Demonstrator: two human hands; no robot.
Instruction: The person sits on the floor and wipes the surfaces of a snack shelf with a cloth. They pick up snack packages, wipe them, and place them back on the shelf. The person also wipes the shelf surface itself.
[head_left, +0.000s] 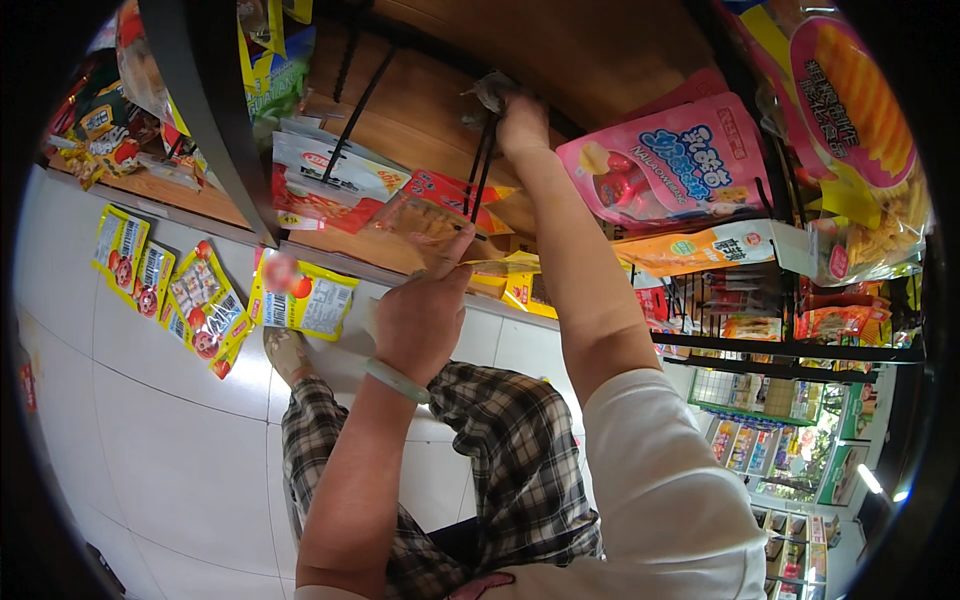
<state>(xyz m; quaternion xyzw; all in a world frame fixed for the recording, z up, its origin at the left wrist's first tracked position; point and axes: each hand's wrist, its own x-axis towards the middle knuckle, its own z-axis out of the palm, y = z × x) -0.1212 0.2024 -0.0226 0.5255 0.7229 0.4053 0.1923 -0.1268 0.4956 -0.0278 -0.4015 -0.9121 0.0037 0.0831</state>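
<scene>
My right hand (521, 124) reaches deep into a display rack and grips a crumpled grey cloth (489, 91) against the wooden back panel (420, 94), near the root of a black metal display hook (480, 169). Lower down, my left hand (421, 319), with a pale bangle on its wrist, has its index finger stretched towards that hook's front tip. Its other fingers are curled, and whatever they may hold is hidden. Just beyond this finger lie clear and red snack packets (420, 214). A pink candy bag (667, 165) hangs right of my right forearm.
Several yellow hawthorn snack bags (206, 300) lie on the white tiled floor (172, 465) beside my foot. A black rack upright (217, 120) stands at left. White and red packets (330, 176) rest by another hook. An orange packet (697, 247) and more hanging snacks crowd the right.
</scene>
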